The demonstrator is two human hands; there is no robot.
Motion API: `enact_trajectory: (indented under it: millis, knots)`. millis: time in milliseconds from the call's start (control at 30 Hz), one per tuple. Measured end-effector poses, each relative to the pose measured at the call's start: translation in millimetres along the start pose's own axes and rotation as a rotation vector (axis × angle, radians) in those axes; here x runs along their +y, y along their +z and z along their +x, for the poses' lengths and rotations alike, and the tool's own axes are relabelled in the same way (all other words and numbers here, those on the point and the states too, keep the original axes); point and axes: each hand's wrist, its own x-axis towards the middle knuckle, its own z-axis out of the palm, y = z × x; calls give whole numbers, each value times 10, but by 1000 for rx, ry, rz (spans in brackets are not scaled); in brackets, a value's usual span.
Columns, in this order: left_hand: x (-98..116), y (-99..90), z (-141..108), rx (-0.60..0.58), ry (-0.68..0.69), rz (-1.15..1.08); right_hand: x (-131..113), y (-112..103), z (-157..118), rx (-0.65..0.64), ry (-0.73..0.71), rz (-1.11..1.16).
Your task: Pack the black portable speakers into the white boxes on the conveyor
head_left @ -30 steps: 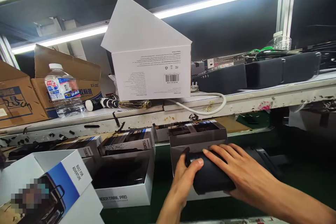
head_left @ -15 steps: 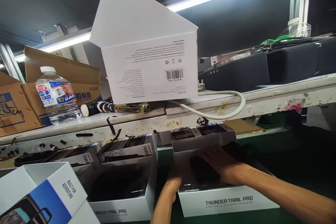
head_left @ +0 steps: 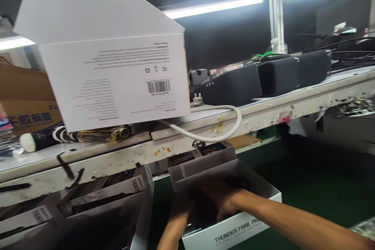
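2 hands down in 1 box, dark item between them

The right hand (head_left: 222, 200) is inside the open white box (head_left: 202, 240), apparently over a dark item (head_left: 202, 208). Its fingers run into shadow, so I cannot tell whether they grip the item or only press on it. The left hand (head_left: 184, 205) is at the box's left side, its fingers also lost in the dark; I cannot tell its hold either. The item sits low in the box, seemingly under the right hand and just right of the left one, so the right looks nearer. That placing, over and beside, seems to matter most. The item's long axis is hidden; the box's lettered front slants up to the right. A 2nd box (head_left: 142, 215) stands apart, to the left.
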Motion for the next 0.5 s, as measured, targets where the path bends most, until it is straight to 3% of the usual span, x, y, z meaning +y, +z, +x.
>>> enact_trajectory:
  millis: [167, 267, 400, 500]
  knots:
    - [215, -7, 205, 0, 6, 171, -58, -19, 39, 1, -42, -81]
    - [416, 55, 229, -14, 81, 204, -255, -213, -212, 113, -3, -67]
    - [634, 285, 91, -1, 174, 204, -672, -638, -1033, 427, -20, -98]
    - [758, 450, -12, 18, 218, 189, -936, -1059, -1845, 637, -150, -364]
